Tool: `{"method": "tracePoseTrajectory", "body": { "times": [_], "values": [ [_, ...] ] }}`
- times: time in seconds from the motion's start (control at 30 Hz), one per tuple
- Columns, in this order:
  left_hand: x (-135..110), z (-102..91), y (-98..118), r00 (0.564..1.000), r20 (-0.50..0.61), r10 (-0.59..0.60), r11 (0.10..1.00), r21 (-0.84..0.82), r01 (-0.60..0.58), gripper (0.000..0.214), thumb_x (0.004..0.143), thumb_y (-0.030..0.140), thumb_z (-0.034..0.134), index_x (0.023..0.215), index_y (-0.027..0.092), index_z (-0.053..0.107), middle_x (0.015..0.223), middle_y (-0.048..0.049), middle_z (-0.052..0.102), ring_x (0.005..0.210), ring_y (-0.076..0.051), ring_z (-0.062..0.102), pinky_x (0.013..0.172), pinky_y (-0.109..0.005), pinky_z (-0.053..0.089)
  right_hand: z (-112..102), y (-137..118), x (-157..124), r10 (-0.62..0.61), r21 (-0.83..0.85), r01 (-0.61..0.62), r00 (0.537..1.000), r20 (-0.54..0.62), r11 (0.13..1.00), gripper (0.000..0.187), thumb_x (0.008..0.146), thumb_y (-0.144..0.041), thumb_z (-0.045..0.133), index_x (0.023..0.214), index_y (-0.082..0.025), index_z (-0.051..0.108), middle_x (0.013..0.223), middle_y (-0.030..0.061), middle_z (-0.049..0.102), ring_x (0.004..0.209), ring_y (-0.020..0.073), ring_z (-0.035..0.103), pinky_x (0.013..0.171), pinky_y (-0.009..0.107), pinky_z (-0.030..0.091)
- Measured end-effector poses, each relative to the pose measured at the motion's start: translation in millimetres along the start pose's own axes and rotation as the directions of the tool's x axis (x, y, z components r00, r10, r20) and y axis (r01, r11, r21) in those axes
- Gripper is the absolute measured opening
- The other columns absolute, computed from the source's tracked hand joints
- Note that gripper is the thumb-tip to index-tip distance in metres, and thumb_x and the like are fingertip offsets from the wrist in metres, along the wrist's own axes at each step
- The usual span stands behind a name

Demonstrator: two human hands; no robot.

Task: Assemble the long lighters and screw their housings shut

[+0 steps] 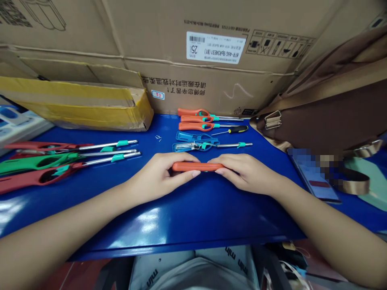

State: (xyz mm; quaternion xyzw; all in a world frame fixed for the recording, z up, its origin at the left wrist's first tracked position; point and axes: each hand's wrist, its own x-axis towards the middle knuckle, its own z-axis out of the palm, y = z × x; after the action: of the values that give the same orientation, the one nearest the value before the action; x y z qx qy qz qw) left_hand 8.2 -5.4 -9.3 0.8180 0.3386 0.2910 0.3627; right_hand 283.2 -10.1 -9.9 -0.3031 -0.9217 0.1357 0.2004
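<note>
Both hands grip one orange lighter handle [196, 166], held level just above the blue table. My left hand [161, 173] pinches its left end between thumb and fingers. At the other end, my right hand [244, 171] is closed on it the same way. Right behind it lies a blue lighter [208, 146] whose casing is apart, with a metal tube and teal parts showing. Beyond that are a yellow-and-black screwdriver [237, 129] and several orange lighters [196, 127] in a stack of rows. The underside of the held handle is hidden.
At the left lie red and green long lighters [39, 163]. A cardboard box with yellow tape [75, 106] stands behind them. A large carton [169, 40] backs the table [181, 213]. To the right are a brown bag [326, 108] and a phone [314, 181].
</note>
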Motion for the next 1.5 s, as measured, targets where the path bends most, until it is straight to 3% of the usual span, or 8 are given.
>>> {"method": "tracePoseTrajectory", "body": {
  "times": [0.1, 0.27, 0.43, 0.7, 0.87, 1.0, 1.23, 1.5],
  "values": [
    [-2, 0.4, -2, 0.987, 0.014, 0.161, 0.984, 0.069, -0.162, 0.025, 0.097, 0.031, 0.07, 0.12, 0.021, 0.074, 0.115, -0.0009, 0.078, 0.099, -0.014, 0.072, 0.09, -0.022, 0.053, 1, -2, 1, -0.012, 0.031, 0.012, 1.0, -0.011, 0.999, 0.029, 0.108, -0.032, 0.047, 0.123, -0.016, 0.067, 0.113, 0.0095, 0.076, 0.101, 0.02, 0.072, 0.089, 0.032, 0.056],
    [-4, 1.0, -5, 0.96, 0.114, 0.257, 0.953, 0.137, -0.271, 0.03, 0.098, 0.027, 0.07, 0.127, 0.018, 0.073, 0.105, -0.0025, 0.079, 0.082, -0.012, 0.071, 0.078, -0.021, 0.055, 7, -7, 1, -0.061, 0.054, 0.062, 0.998, -0.021, 0.997, 0.027, 0.108, -0.029, 0.049, 0.12, -0.015, 0.068, 0.112, 0.0093, 0.076, 0.102, 0.0199, 0.072, 0.091, 0.032, 0.056],
    [-6, 3.1, -3, 0.958, 0.086, 0.272, 0.944, 0.171, -0.283, 0.031, 0.099, 0.028, 0.069, 0.128, 0.02, 0.071, 0.113, -0.0022, 0.079, 0.089, -0.014, 0.074, 0.084, -0.022, 0.056, 8, -6, 0, -0.089, 0.037, 0.092, 0.993, -0.081, 0.995, 0.024, 0.107, -0.026, 0.051, 0.113, -0.013, 0.07, 0.109, 0.0089, 0.079, 0.098, 0.0196, 0.073, 0.09, 0.031, 0.055],
    [-9, 5.7, 2, 0.947, 0.16, 0.279, 0.886, 0.338, -0.318, 0.025, 0.104, 0.033, 0.06, 0.112, 0.014, 0.074, 0.083, -0.0008, 0.071, 0.07, -0.013, 0.066, 0.066, -0.024, 0.047, 7, -11, 0, -0.01, 0.054, 0.007, 0.999, 0.049, 0.999, 0.031, 0.109, -0.034, 0.046, 0.111, -0.016, 0.071, 0.102, 0.0064, 0.078, 0.09, 0.0192, 0.072, 0.082, 0.031, 0.053],
    [-11, 9.3, 4, 0.948, 0.164, 0.274, 0.879, 0.356, -0.316, 0.029, 0.106, 0.035, 0.054, 0.107, 0.014, 0.075, 0.082, -0.0026, 0.072, 0.069, -0.014, 0.065, 0.065, -0.026, 0.045, 11, -15, 1, -0.011, 0.067, 0.008, 0.999, 0.047, 0.998, 0.028, 0.108, -0.035, 0.049, 0.111, -0.017, 0.07, 0.106, 0.0064, 0.078, 0.096, 0.0191, 0.072, 0.085, 0.03, 0.052],
    [-13, 11.3, 4, 0.956, 0.191, 0.221, 0.892, 0.356, -0.277, 0.032, 0.108, 0.038, 0.051, 0.106, 0.016, 0.075, 0.085, -0.0038, 0.074, 0.073, -0.016, 0.068, 0.068, -0.027, 0.048, 12, -16, 1, -0.012, 0.057, 0.009, 0.998, 0.057, 0.998, 0.033, 0.109, -0.038, 0.046, 0.104, -0.018, 0.072, 0.095, 0.0048, 0.079, 0.082, 0.0175, 0.071, 0.078, 0.03, 0.051],
    [-1, -10.8, -10, 0.944, 0.221, 0.246, 0.891, 0.333, -0.31, 0.028, 0.105, 0.04, 0.057, 0.108, 0.017, 0.073, 0.09, -0.0037, 0.074, 0.078, -0.016, 0.069, 0.073, -0.024, 0.05, -3, -1, -1, 0.058, -0.046, -0.053, 0.993, 0.107, 0.997, 0.026, 0.102, -0.041, 0.062, 0.1, -0.018, 0.074, 0.089, 0.0043, 0.075, 0.079, 0.0185, 0.068, 0.072, 0.029, 0.045],
    [1, -17.7, -12, 0.93, 0.25, 0.271, 0.854, 0.383, -0.352, 0.024, 0.105, 0.033, 0.056, 0.109, 0.014, 0.07, 0.088, -0.0032, 0.07, 0.076, -0.014, 0.065, 0.07, -0.023, 0.047, -6, 2, -4, 0.092, -0.2, -0.064, 0.987, 0.134, 0.978, 0.03, 0.106, -0.031, 0.052, 0.089, -0.017, 0.072, 0.079, 0.0039, 0.073, 0.071, 0.0173, 0.065, 0.066, 0.029, 0.037]
  ]
}}
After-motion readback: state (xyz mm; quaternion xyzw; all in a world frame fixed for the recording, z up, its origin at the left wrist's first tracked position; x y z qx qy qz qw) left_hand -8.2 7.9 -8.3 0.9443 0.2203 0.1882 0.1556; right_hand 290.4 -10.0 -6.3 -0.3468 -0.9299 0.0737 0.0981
